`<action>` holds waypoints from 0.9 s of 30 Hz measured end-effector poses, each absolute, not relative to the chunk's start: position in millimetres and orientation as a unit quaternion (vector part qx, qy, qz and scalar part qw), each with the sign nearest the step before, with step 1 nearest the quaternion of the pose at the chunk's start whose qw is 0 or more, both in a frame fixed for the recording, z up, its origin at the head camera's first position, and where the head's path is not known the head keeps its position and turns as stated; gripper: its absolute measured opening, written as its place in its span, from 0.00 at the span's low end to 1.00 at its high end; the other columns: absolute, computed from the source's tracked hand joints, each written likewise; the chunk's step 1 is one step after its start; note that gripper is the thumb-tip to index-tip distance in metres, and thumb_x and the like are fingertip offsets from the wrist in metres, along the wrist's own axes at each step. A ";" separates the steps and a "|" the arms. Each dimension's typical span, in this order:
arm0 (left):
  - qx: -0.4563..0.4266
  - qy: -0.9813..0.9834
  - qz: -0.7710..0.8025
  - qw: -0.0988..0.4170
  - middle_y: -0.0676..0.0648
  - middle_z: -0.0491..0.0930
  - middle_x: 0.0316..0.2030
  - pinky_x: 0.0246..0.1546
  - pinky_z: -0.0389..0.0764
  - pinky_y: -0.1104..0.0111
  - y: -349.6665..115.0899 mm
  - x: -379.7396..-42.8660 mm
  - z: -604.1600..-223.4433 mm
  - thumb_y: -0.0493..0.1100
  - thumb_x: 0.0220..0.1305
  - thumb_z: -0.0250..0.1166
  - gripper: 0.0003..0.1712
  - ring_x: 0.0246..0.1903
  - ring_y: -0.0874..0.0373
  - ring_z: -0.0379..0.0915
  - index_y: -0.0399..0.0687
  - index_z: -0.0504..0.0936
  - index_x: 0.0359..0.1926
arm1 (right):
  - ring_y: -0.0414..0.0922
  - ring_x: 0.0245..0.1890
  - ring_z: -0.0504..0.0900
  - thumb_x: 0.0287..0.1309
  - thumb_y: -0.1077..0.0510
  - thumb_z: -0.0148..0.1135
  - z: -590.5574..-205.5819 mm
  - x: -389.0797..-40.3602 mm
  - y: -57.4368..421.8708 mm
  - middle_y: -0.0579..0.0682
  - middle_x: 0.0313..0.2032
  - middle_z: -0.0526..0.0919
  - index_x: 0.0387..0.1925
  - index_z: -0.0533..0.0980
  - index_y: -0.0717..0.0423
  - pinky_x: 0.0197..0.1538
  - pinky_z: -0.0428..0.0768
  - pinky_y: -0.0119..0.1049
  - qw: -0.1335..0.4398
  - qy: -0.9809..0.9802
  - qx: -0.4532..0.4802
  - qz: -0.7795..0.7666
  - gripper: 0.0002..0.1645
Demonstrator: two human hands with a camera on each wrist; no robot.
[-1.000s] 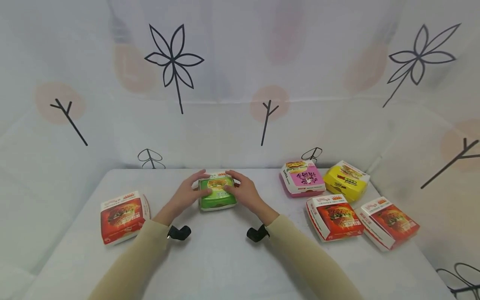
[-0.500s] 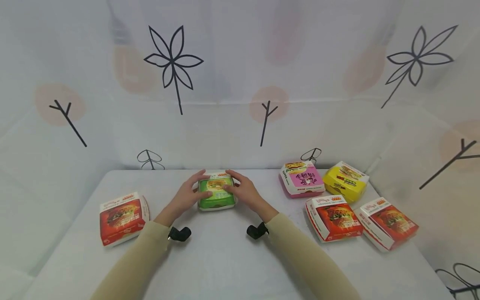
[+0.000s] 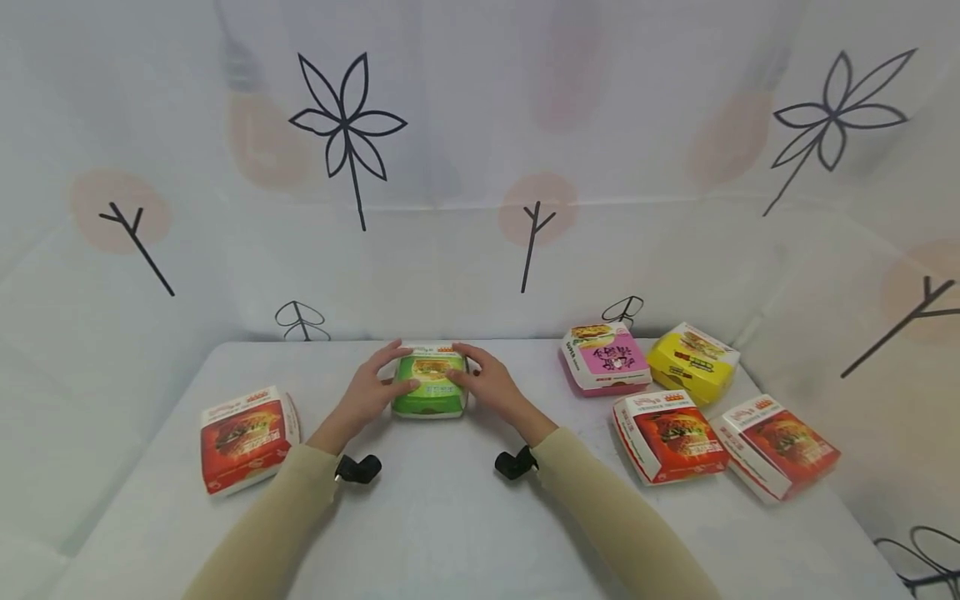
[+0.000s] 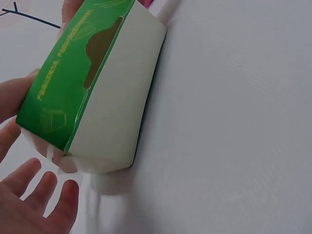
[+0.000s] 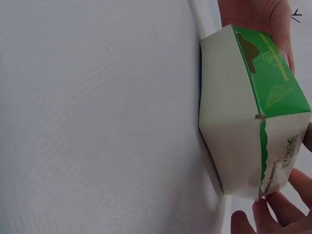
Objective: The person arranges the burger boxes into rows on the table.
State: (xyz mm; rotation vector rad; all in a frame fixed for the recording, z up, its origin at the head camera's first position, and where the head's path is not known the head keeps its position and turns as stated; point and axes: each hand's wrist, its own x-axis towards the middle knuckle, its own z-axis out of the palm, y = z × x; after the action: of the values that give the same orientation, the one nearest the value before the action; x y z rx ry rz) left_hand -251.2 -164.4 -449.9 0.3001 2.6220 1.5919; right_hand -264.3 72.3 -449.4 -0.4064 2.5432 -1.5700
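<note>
A green burger box sits near the far edge of a white tabletop, left of centre, between two bare hands. The left hand and right hand each grip one side, thumb on the lid, index finger at the back corner. The left hand's three other fingers are spread beside the box, apart from it; the right hand's curl round its side. Even pressure from both sides, light on the thumbs, should keep the thin card from denting and the box level.

Well to the right stand a pink burger box, a yellow burger box and two red burger boxes, close together; a sideways move there would need care. A third red box lies just beside the left sleeve, easily brushed. A patterned cloth hangs behind the tabletop, limiting reach backwards.
</note>
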 end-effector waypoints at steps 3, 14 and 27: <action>0.088 0.852 0.516 0.024 0.48 0.56 0.75 0.67 0.64 0.48 -165.3 -251.5 -449.0 0.44 0.63 0.70 0.32 0.75 0.46 0.44 0.48 0.72 0.68 | 0.51 0.72 0.60 0.65 0.46 0.65 -448.4 -263.0 73.0 0.51 0.71 0.66 0.71 0.68 0.49 0.69 0.65 0.49 0.059 0.846 -0.135 -0.512 0.36; 0.042 0.855 0.517 -0.001 0.46 0.72 0.66 0.71 0.52 0.46 -166.5 -250.0 -452.1 0.49 0.61 0.72 0.32 0.71 0.46 0.57 0.51 0.77 0.65 | 0.51 0.70 0.65 0.61 0.44 0.68 -449.8 -259.5 74.9 0.52 0.69 0.69 0.69 0.70 0.48 0.68 0.66 0.51 0.038 0.863 -0.124 -0.489 0.37; 0.077 0.877 0.473 0.021 0.54 0.63 0.72 0.71 0.53 0.48 -165.8 -246.7 -456.4 0.61 0.58 0.71 0.43 0.74 0.47 0.50 0.53 0.71 0.71 | 0.52 0.70 0.65 0.60 0.45 0.68 -452.8 -257.7 73.1 0.54 0.68 0.70 0.68 0.70 0.50 0.70 0.63 0.54 0.024 0.868 -0.117 -0.483 0.37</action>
State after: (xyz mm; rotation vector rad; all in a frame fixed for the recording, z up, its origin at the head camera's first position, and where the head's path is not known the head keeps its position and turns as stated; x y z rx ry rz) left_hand -246.7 -165.8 -456.4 0.2388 2.7203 1.4670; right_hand -257.7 73.1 -452.8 -0.3605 2.6850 -1.4940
